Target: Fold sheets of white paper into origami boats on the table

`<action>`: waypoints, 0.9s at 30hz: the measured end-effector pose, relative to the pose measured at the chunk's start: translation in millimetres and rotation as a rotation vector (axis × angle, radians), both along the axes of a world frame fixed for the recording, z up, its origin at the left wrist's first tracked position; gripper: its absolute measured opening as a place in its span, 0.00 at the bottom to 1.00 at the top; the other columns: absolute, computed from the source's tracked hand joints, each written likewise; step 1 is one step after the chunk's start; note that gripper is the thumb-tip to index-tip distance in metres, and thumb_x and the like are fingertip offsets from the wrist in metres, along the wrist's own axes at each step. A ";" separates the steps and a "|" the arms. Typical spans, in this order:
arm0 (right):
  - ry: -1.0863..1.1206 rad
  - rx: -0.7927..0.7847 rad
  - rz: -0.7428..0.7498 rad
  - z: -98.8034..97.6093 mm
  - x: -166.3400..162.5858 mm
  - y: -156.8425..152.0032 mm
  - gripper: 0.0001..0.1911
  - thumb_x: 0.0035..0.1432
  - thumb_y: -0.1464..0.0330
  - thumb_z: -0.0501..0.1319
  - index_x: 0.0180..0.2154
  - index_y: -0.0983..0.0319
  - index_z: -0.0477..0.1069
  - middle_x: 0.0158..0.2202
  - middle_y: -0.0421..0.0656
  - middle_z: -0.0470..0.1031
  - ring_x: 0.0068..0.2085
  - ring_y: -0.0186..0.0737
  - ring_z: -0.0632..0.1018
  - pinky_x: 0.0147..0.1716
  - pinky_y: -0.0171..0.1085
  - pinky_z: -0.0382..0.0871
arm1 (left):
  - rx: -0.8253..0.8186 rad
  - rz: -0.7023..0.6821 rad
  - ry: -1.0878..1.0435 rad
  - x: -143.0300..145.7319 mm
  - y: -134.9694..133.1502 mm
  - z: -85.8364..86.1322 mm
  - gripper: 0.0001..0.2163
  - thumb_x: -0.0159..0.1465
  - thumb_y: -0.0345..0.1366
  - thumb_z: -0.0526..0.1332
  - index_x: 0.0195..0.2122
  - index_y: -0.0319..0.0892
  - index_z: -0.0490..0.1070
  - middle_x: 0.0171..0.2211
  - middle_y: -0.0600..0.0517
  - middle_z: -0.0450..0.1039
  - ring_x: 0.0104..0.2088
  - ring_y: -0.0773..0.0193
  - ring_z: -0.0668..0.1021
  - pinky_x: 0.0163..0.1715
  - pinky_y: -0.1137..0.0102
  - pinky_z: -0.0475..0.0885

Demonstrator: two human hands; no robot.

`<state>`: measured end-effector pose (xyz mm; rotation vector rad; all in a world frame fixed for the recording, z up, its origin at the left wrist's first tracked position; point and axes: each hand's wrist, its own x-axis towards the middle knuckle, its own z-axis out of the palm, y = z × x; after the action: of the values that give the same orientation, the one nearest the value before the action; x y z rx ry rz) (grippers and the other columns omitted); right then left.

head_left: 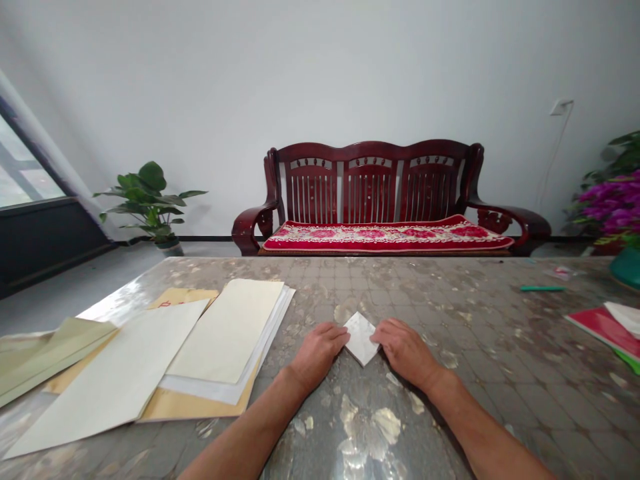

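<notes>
A small folded piece of white paper, diamond-shaped from here, lies on the patterned grey table in front of me. My left hand rests at its left corner with fingers curled and fingertips pressing the paper's edge. My right hand mirrors it at the right corner, fingers bent down onto the paper. Both forearms reach in from the bottom of the view.
A stack of cream and white sheets on brown envelopes lies to the left. A green pen and red and white booklets lie at the right. Beyond the table stand a red wooden bench and potted plants.
</notes>
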<state>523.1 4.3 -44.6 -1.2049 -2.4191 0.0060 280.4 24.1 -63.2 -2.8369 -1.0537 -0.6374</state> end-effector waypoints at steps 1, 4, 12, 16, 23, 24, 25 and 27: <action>0.001 -0.001 0.000 0.3 -0.4 -0.5 0.16 0.62 0.78 0.52 0.35 0.59 0.78 0.35 0.45 0.76 0.40 0.41 0.71 0.42 0.37 0.65 | -0.005 0.012 0.006 0.1 -0.1 -0.6 0.11 0.69 0.31 0.56 0.49 0.41 0.74 0.48 0.47 0.78 0.47 0.60 0.77 0.50 0.64 0.73; -0.006 -0.014 -0.006 1.6 -2.1 -2.2 0.17 0.59 0.80 0.52 0.35 0.59 0.77 0.36 0.45 0.76 0.41 0.40 0.71 0.42 0.37 0.64 | -0.041 0.046 0.023 2.1 -2.4 0.5 0.10 0.67 0.28 0.56 0.46 0.41 0.75 0.47 0.47 0.78 0.46 0.59 0.77 0.50 0.64 0.72; -0.052 -0.012 -0.050 3.1 -8.9 -2.9 0.13 0.53 0.80 0.54 0.28 0.61 0.74 0.33 0.44 0.73 0.40 0.41 0.69 0.42 0.38 0.63 | -0.124 0.305 0.096 30.4 -8.8 19.9 0.07 0.64 0.39 0.61 0.35 0.41 0.73 0.37 0.46 0.74 0.42 0.55 0.75 0.46 0.61 0.71; -0.040 -0.011 -0.074 2.8 -10.0 -2.5 0.13 0.53 0.80 0.53 0.27 0.60 0.73 0.30 0.44 0.71 0.38 0.41 0.69 0.40 0.37 0.62 | -0.138 0.317 0.153 37.1 -1.5 17.3 0.08 0.63 0.39 0.63 0.40 0.42 0.71 0.42 0.47 0.72 0.45 0.54 0.75 0.46 0.61 0.71; 0.058 -0.081 -0.182 -4.4 -10.8 5.6 0.14 0.61 0.76 0.53 0.36 0.59 0.76 0.33 0.43 0.72 0.40 0.40 0.71 0.42 0.36 0.64 | -0.134 0.073 0.119 30.6 9.4 -3.8 0.20 0.70 0.30 0.50 0.62 0.45 0.60 0.64 0.46 0.61 0.66 0.57 0.61 0.63 0.57 0.58; 0.058 -0.087 -0.216 -6.0 -11.2 7.4 0.14 0.62 0.75 0.53 0.40 0.59 0.76 0.35 0.43 0.73 0.41 0.40 0.72 0.43 0.36 0.64 | -0.148 0.050 0.133 29.2 10.9 -4.4 0.21 0.70 0.31 0.48 0.64 0.45 0.58 0.65 0.46 0.60 0.66 0.58 0.61 0.63 0.57 0.58; 0.046 -0.086 -0.255 -7.5 -11.5 8.9 0.13 0.63 0.73 0.53 0.43 0.59 0.75 0.37 0.44 0.73 0.43 0.41 0.72 0.44 0.37 0.64 | -0.159 0.034 0.149 27.8 12.5 -4.1 0.21 0.71 0.31 0.46 0.65 0.44 0.56 0.66 0.46 0.58 0.67 0.58 0.60 0.63 0.58 0.57; -0.016 -0.066 -0.320 -9.5 -12.1 10.5 0.13 0.63 0.71 0.55 0.48 0.59 0.73 0.41 0.46 0.73 0.44 0.44 0.72 0.44 0.39 0.64 | -0.171 0.022 0.180 24.8 15.7 -1.3 0.22 0.71 0.34 0.46 0.66 0.43 0.54 0.67 0.45 0.57 0.67 0.57 0.59 0.64 0.57 0.56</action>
<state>511.0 14.9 -54.1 -1.6142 -2.2274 -0.0209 305.2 39.8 -64.6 -2.9509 -1.1578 -0.2956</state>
